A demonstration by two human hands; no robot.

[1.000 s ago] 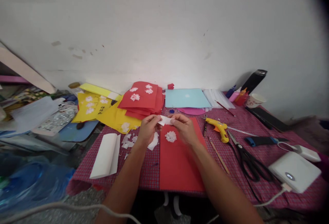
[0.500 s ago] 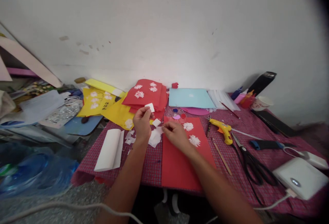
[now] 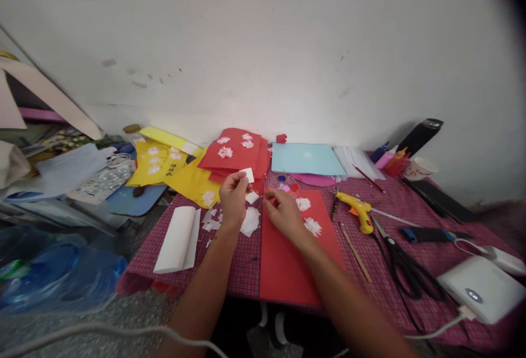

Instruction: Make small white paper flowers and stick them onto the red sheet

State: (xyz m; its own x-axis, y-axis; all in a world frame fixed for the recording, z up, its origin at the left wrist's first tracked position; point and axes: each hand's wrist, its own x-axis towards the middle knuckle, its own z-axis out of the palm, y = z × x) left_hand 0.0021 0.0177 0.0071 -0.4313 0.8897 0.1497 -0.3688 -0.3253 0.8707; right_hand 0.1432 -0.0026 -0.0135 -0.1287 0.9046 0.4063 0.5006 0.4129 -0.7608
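My left hand [image 3: 232,198] pinches a small white paper square [image 3: 247,175] between thumb and fingers, above the table. My right hand [image 3: 284,214] is over the upper left part of a red card [image 3: 287,270]; its fingers are curled and a little apart, and I see nothing between them. Two white ruffled paper flowers [image 3: 313,226] lie on this card, just beyond the right hand. Between the hands, thin white paper pieces [image 3: 250,222] rest on the cloth, with another small white square [image 3: 252,197] behind them.
A folded white paper [image 3: 175,240] lies at left. Behind are red cards with flowers [image 3: 230,152], yellow cards [image 3: 193,180] and a light-blue sheet [image 3: 308,159]. To the right are a yellow glue gun [image 3: 356,209], black scissors [image 3: 406,265], a wooden stick [image 3: 356,254] and a white power bank [image 3: 485,287].
The thin white piece at my right fingertips is no longer there, and those fingers have parted. My left hand still pinches the square. The whole view has shifted slightly.
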